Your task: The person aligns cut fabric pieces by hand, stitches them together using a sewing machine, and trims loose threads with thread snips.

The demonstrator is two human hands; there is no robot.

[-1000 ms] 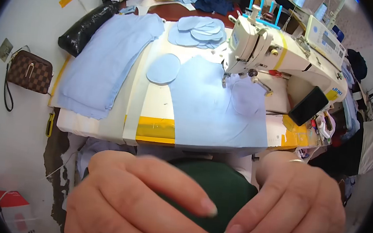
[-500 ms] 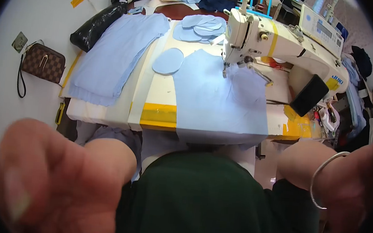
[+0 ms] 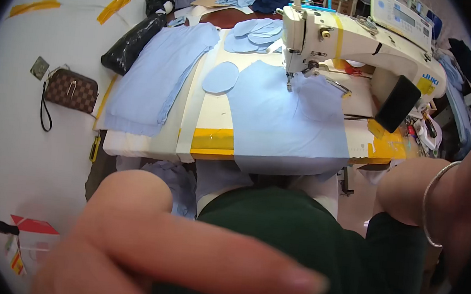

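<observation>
My left hand (image 3: 165, 241) is close to the camera, with one finger stretched out to the right across my dark green top (image 3: 295, 236). I see nothing held in it; its other fingers are partly cut off. At the right edge my right hand (image 3: 464, 189) is raised close to the camera, with a bangle (image 3: 429, 203) at the wrist and its fingers hidden. Both hands are apart from the table. Beyond them a light blue fabric panel (image 3: 287, 126) lies under the needle of a white sewing machine (image 3: 362, 43), its near end hanging over the table edge.
A stack of blue fabric (image 3: 151, 83) lies on the left, with an oval blue piece (image 3: 220, 77) beside the panel and several more ovals (image 3: 254, 34) behind. A black phone-like object (image 3: 398, 104) stands against the machine. A checkered pouch (image 3: 72, 89) and black plastic bag (image 3: 132, 43) are farther left.
My left hand has moved right, and one finger now stretches across my top. The view has shifted, so the table and machine appear slightly farther right. The fabric panel has stayed under the needle.
</observation>
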